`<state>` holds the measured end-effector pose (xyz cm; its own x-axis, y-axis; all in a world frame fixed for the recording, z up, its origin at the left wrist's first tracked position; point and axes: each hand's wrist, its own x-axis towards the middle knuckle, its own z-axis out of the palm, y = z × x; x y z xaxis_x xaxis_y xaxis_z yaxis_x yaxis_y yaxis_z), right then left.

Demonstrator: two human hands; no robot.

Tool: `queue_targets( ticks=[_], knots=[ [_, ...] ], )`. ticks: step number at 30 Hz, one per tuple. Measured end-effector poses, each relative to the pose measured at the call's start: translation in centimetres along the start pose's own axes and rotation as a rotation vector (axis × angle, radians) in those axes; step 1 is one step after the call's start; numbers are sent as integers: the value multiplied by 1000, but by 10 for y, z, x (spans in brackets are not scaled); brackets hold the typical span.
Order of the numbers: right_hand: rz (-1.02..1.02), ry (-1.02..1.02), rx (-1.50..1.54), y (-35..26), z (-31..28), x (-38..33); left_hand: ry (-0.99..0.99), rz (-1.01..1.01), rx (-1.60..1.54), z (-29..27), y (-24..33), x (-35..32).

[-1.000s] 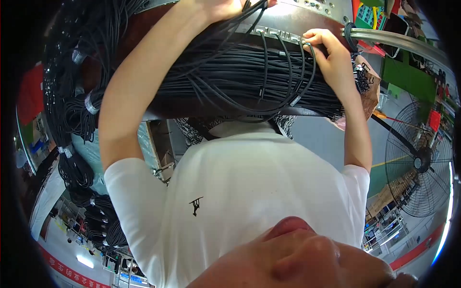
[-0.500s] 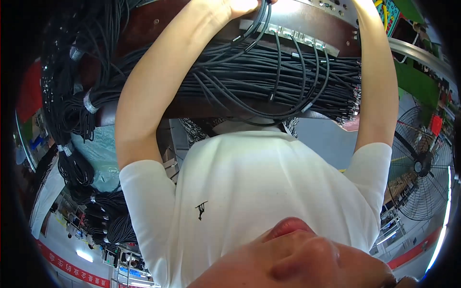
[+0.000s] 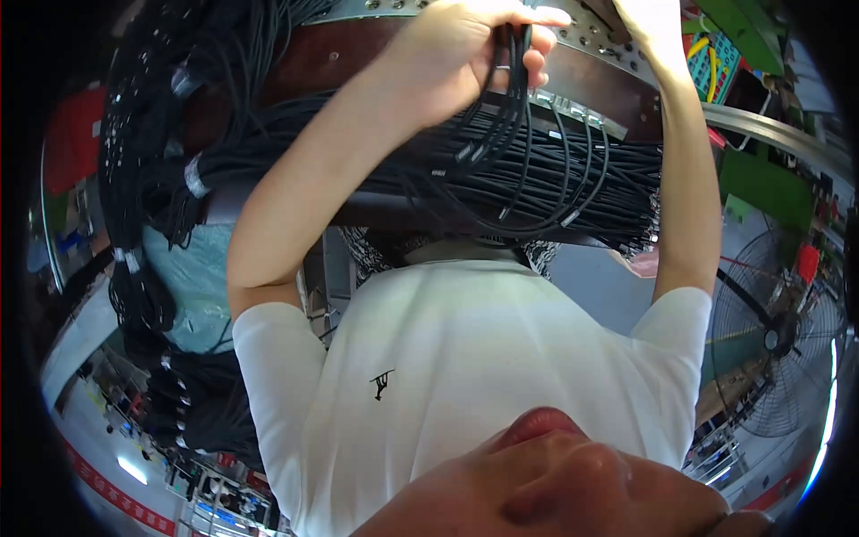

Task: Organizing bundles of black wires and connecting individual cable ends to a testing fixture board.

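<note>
My left hand [image 3: 479,58] is closed around several thin black cables [image 3: 512,85] near the top of the view, and they hang down from its fingers. Just below and to the right lies a metal strip [image 3: 614,128] with connectors in a row, from which a few cables loop down. A thick bundle of black cables [image 3: 608,192] stretches across the bench below, its connector ends at the right. My right hand [image 3: 642,20] reaches past the strip's right end, over a metal plate with holes [image 3: 595,40]. The upper edge cuts off its fingers, so its grip is hidden.
More black cables, tied with a clear band [image 3: 195,177], hang off the bench's left side above a teal plastic bag [image 3: 192,291]. At the right are a curved metal rail [image 3: 769,128], a green panel with yellow parts [image 3: 713,67] and a standing fan [image 3: 780,336].
My left hand has come down and right, further into view, with the cables in its fingers now plainly showing. The bench sits slightly lower in the picture. My right hand stays near the upper edge.
</note>
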<state>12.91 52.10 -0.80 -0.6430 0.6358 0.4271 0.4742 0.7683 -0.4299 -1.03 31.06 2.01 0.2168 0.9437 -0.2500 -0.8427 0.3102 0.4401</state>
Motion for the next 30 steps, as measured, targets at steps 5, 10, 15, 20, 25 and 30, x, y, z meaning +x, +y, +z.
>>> queue_targets(
  ticks=[5, 10, 15, 20, 25, 30],
  knots=[
    [397, -208, 524, -13, -39, -30, -75, -126, 134, 31, -16, -1],
    [347, -318, 376, -50, -88, -49, -18, 699, 101, -18, 160, -149],
    [-327, -67, -183, -48, -69, -82, 1666, 155, 1420, -200, 340, -349],
    [43, -298, 193, -47, -73, -153, 1667, 343, 2446, -70, 182, -165],
    [16, -265, 224, -47, -76, -148, 174, -238, 1009, 27, 1, -35],
    [-169, -73, 86, -35, -68, -51, 84, -200, 344, 71, -49, 13]
  ],
)
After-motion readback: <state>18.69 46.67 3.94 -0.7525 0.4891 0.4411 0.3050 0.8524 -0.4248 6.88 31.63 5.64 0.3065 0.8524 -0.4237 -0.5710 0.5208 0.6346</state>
